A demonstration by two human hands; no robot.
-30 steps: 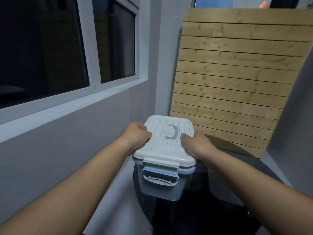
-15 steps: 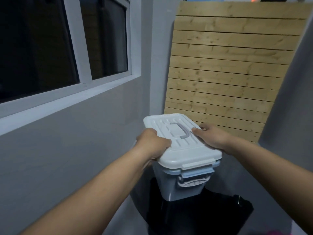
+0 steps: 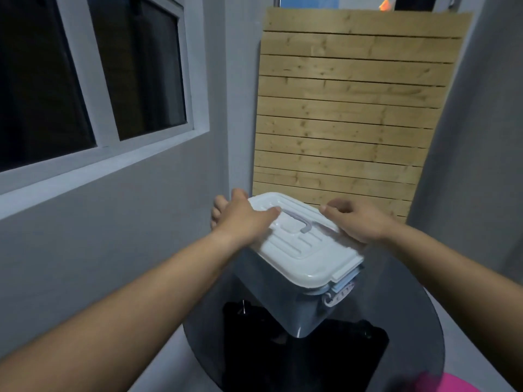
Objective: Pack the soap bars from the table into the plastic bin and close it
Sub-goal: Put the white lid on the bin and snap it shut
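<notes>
Head view: grey plastic bin [image 3: 285,301] w/ white lid [image 3: 305,250] shut.

A round tabletop [image 3: 418,321] of dark, smoky glass carries one thing: a blue-grey plastic bin [image 3: 285,301], standing below the fingers [image 3: 329,208] with its white lid [image 3: 305,250] on. The bin sits turned at an angle on the far part of the glass. Through the glass, a black base [image 3: 283,360] shows beneath the bin.
</notes>
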